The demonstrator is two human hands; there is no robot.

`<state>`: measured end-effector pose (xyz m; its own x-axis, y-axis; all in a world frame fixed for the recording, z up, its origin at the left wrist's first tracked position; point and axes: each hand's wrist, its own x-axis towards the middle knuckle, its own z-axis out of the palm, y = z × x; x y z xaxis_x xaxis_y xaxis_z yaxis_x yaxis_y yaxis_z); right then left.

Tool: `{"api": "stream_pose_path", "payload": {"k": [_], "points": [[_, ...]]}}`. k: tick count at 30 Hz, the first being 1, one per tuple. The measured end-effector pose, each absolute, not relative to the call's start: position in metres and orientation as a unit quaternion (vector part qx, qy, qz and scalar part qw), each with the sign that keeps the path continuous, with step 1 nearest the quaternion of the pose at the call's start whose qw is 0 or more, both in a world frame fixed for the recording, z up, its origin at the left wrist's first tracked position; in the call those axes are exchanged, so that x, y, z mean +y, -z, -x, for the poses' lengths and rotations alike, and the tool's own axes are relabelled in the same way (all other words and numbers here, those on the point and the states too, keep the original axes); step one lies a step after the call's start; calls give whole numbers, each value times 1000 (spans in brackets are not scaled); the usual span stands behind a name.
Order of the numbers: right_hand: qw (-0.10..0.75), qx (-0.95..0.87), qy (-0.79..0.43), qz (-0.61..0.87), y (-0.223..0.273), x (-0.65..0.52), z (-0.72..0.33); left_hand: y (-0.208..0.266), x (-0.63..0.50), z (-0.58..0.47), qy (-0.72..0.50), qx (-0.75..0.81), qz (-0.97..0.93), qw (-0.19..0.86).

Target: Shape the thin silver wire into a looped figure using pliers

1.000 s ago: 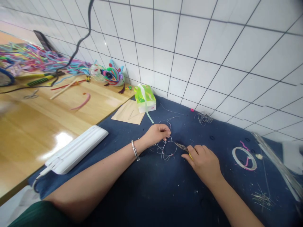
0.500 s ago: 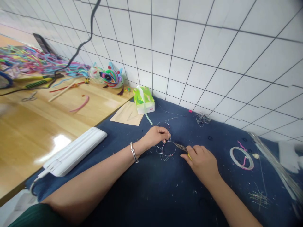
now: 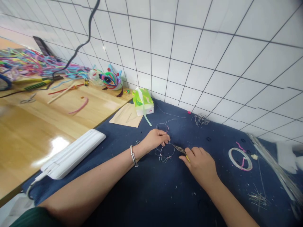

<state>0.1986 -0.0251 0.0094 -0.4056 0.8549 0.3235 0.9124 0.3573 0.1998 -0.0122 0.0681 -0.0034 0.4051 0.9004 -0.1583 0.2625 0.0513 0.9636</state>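
My left hand [image 3: 159, 138], with a silver bangle [image 3: 133, 155] on its wrist, pinches a thin wire frame [image 3: 174, 152] bent into loops. One ring of that frame shows above my fingers, and a larger ring with smaller loops and tiny pink spots lies below them. My right hand [image 3: 201, 164] is closed around a pair of pliers [image 3: 180, 149] with yellow handles. The jaws of the pliers point left and meet the right side of the larger ring; whether they grip the wire I cannot tell.
Beyond my hands lie a green tissue pack [image 3: 143, 101] and brown paper [image 3: 126, 116]. A tangle of wire [image 3: 201, 120] sits by the tiled wall. On the right are a white ring roll [image 3: 230, 159], wire offcuts [image 3: 258, 199] and long wires [image 3: 272, 162]. A white power strip [image 3: 73, 154] lies left.
The view has tilted slightly, so everything sits a little lower and further left. Both hands keep their holds, with the pliers still at the larger ring.
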Motion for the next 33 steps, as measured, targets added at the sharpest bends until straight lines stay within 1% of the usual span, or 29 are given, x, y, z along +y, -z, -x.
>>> {"api": "stream_pose_path", "payload": {"k": [10, 20, 25, 33], "points": [[88, -818, 177, 540, -12, -28, -198, -3, 63, 11, -325, 477, -576, 579], [101, -815, 186, 539, -14, -26, -200, 3, 71, 17, -365, 441, -495, 654], [110, -812, 192, 540, -14, -24, -203, 3, 76, 19, -338, 435, -479, 683], [131, -812, 182, 539, -11, -22, -205, 4, 80, 25, -289, 417, -512, 693]]}}
